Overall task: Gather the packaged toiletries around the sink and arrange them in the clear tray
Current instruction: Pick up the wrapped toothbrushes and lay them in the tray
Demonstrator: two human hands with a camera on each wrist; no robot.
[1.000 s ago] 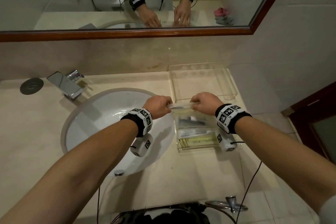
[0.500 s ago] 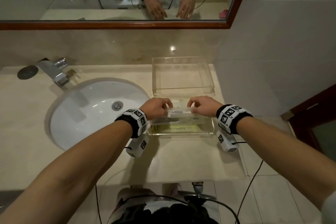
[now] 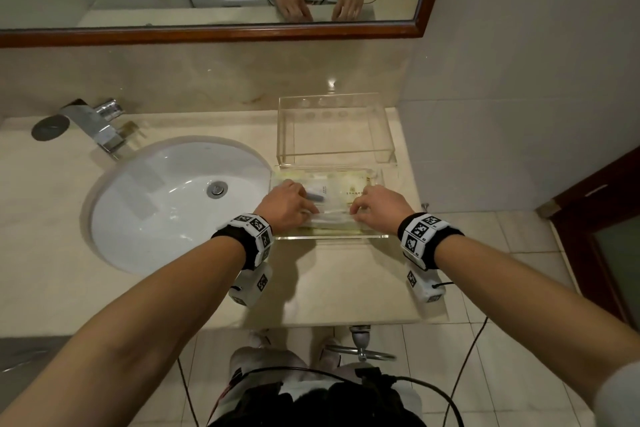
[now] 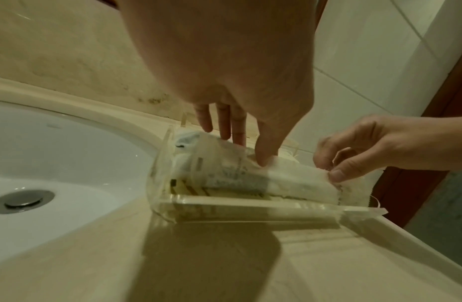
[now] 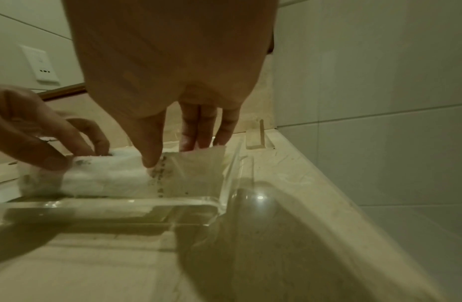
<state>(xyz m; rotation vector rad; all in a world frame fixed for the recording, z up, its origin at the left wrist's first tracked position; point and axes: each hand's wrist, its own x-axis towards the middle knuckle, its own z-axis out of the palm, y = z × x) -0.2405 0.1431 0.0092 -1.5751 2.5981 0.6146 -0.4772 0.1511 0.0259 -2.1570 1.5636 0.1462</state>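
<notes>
A clear tray (image 3: 332, 237) stands on the counter right of the sink, with several packets lying in it, among them a dark blue one (image 3: 314, 197) and a yellowish one (image 3: 353, 189). Both hands hold a white translucent packet (image 3: 334, 218) low in the tray's near side. My left hand (image 3: 304, 210) pinches its left end, thumb in front and fingers behind, as the left wrist view shows (image 4: 242, 149). My right hand (image 3: 358, 213) pinches the right end (image 5: 175, 156). The packet (image 4: 250, 173) (image 5: 108, 179) lies along the tray's front wall (image 5: 173, 204).
A larger clear box (image 3: 384, 152) stands just behind the tray, against the backsplash. The white basin (image 3: 156, 211) and chrome faucet (image 3: 100, 128) are to the left. A tiled wall (image 3: 519, 114) bounds the counter on the right. The counter's front edge (image 3: 329, 321) is near.
Both hands have lowered the white packet from above the tray down into its near side. The head view has swung, so the tray now lies crosswise.
</notes>
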